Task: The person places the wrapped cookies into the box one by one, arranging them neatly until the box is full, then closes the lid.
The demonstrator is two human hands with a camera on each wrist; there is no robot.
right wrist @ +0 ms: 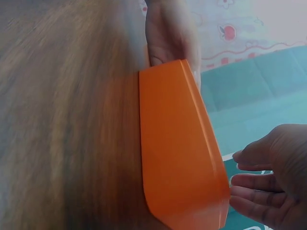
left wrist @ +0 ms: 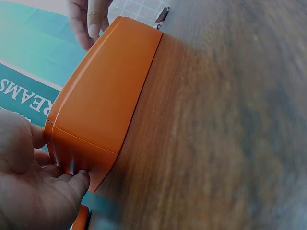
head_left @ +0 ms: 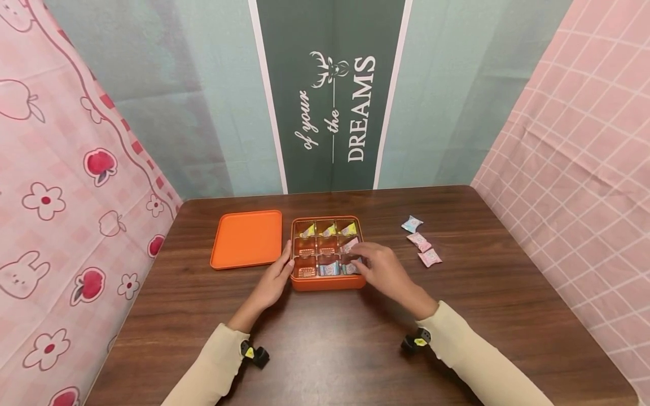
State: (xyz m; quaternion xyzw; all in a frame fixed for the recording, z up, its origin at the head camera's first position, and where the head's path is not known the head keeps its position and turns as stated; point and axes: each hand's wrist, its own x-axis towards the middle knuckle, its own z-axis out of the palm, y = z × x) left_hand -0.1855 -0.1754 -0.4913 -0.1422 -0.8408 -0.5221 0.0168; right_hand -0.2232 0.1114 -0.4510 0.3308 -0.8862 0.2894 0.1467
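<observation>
Filling the box (head_left: 328, 283) on the table (head_left: 325, 349) seems our step: left hand (head_left: 273, 282) relaxed against its side, right hand (head_left: 385, 270) loosely parted (gripping nothing we can see) by the compartmented pink sweet (head_left: 348, 246). Next, we'd likely pinch a loose sweet (head_left: 430, 257) further right.

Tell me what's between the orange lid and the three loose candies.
Head view, left to right: left hand against the box's left side, open orange box with wrapped candies inside, right hand over its right side.
</observation>
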